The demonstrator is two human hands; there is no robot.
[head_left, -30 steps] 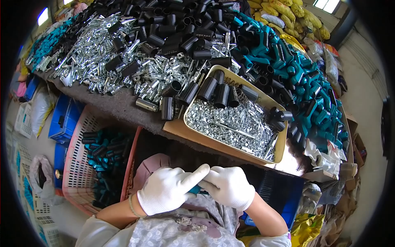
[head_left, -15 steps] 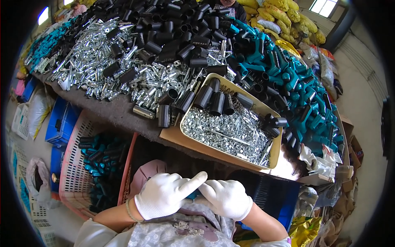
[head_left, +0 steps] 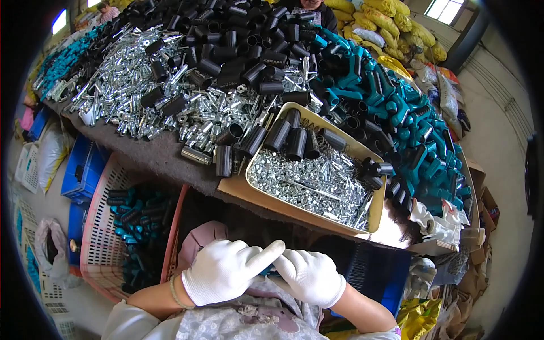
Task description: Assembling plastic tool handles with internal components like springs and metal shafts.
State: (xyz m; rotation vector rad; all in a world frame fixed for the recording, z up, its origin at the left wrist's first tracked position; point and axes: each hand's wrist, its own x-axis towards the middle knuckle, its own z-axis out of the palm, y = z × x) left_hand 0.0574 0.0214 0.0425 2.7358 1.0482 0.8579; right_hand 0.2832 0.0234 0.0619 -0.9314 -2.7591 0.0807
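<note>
Both hands wear white knit gloves and meet low in front of my body, near the table's front edge. My left hand (head_left: 222, 273) is closed, with its thumb stretched toward the other hand. Against it presses my right hand (head_left: 313, 275), its fingers curled and its knuckles upward. Between and beneath them shows a sliver of a teal piece (head_left: 266, 271); the gloves hide the rest, so its kind cannot be told. Beyond the hands stands a cream tray (head_left: 306, 222) of small metal bits, springs and black sleeves (head_left: 297, 143).
Metal pins and tubes (head_left: 133, 79), black sleeves and teal handles (head_left: 405, 122) are heaped on the dark table (head_left: 153, 158). At my left is a pink basket (head_left: 93, 243) of teal-and-black pieces. White gloves (head_left: 439, 224) lie at right. A person (head_left: 320, 12) is across the table.
My right hand has tilted slightly, its fingers shifting at the left thumb, and less of the teal piece shows. The left hand is nearly still.
</note>
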